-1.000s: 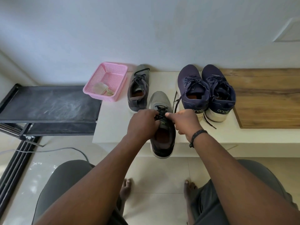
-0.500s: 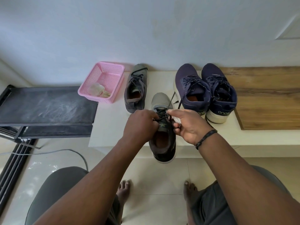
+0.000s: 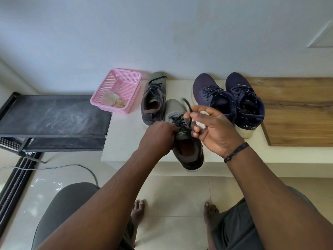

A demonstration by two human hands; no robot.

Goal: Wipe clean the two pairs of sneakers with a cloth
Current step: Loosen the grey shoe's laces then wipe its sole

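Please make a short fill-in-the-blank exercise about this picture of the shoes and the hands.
1. The right hand pinches a black ____ of the near grey sneaker.
2. The basket beside the far grey sneaker is ____ in colour.
3. The two navy sneakers stand to the ____ of the grey pair.
4. The left hand rests on the near grey sneaker, whose heel hangs over the ledge's ____.

Missing words: lace; pink; right; edge

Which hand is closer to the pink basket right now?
Left. The left hand grips the grey sneaker, just right of the pink basket; the right hand pinches the lace farther right.
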